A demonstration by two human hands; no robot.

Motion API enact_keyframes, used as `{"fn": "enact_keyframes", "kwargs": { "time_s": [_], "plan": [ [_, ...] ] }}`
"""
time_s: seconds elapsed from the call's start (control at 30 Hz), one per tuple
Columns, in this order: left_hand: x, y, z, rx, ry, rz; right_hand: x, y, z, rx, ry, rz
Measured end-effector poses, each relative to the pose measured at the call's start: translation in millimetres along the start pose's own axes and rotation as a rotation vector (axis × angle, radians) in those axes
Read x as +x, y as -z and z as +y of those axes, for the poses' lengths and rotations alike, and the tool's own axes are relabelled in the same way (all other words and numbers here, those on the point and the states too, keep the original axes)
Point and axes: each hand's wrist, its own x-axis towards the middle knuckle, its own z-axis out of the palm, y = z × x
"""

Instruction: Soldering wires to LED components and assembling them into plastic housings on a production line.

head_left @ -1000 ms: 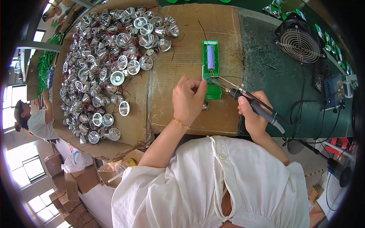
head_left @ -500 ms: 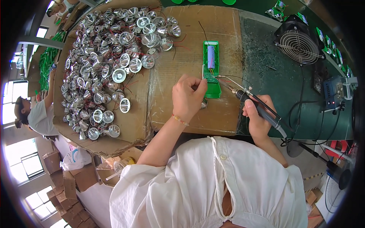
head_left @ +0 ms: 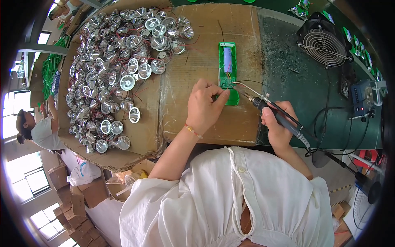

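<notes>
A green plastic housing [head_left: 233,98] lies on the cardboard with a purple cylindrical battery [head_left: 228,60], thin wires and a green circuit board [head_left: 225,82] inside it. My left hand [head_left: 205,103] is over the housing's near left side, thumb and fingers pinched together. Whatever sits between those fingers is hidden. Wrapped in my right hand [head_left: 280,123] is a soldering iron [head_left: 284,122] with a thin solder-feed tube [head_left: 251,89] along it. Its tip points left at the board; I cannot tell whether it touches.
A large heap of silver reflector cups [head_left: 111,78] with red wires fills the cardboard tray at left. A caged fan [head_left: 324,48] and a blue control box [head_left: 363,99] with cables stand at right. Another person [head_left: 43,129] is at far left, near green parts [head_left: 53,68].
My left thumb and fingers have shifted slightly to the right over the housing. A shiny piece below that hand is now out of sight. The soldering iron has hardly moved.
</notes>
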Motion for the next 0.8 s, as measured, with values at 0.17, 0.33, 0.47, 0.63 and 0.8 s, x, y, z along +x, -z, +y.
{"fn": "enact_keyframes", "kwargs": {
  "time_s": [0.17,0.33,0.47,0.63,0.8],
  "plan": [
    [2.5,-0.8,1.3,0.015,0.006,-0.007,-1.7,4.5,5.9,-0.111,0.006,-0.089],
    [4.4,1.0,1.7,0.011,0.061,-0.042,-4.1,0.4,3.1,0.005,-0.046,-0.005],
    [4.4,2.6,-0.2,0.016,0.069,-0.037,-3.2,1.5,0.2,0.090,-0.079,0.057],
    [7.6,3.0,1.9,0.030,0.059,-0.057,-0.2,6.0,4.7,0.112,-0.057,0.046],
    [9.0,-0.3,10.0,0.050,0.015,-0.026,3.5,20.4,2.1,0.069,-0.041,0.095]
  ]
}}
